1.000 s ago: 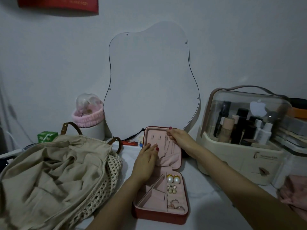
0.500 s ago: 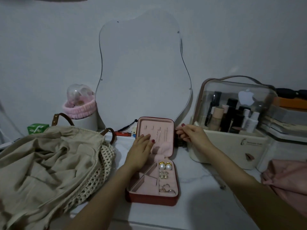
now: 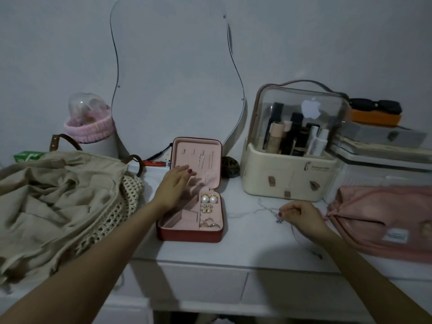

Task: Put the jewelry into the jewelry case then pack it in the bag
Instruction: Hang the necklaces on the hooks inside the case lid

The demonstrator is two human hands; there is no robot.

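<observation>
I am in the filling step: the jewelry case (image 3: 190,197) stands open on the white surface (image 3: 245,244), its lid propped upright toward the wall, and my right hand (image 3: 301,215) has gone for a thin necklace (image 3: 268,210) lying loose on the surface just right of the case. The thumb and forefinger of that hand are pinched together at the chain near a small pendant, the other fingers curled under; the chain is so fine that I cannot tell how much of it is actually caught. My left hand (image 3: 173,187) lies flat with straight fingers against the lower lid panel and the hinge area, steadying the case and holding nothing.

Already in the tray's right-hand compartments are the pearl earrings (image 3: 208,198), small stud earrings (image 3: 207,208) and rings (image 3: 209,224). The beige bag (image 3: 53,197) slumps open to the left, well apart from the case.

As I judge it, the next move calls for lifting the chain clear without snagging, carrying it over the tray, and hanging or laying it in the lid; the left hand should give way there. Closing the case and bagging it come later
</observation>
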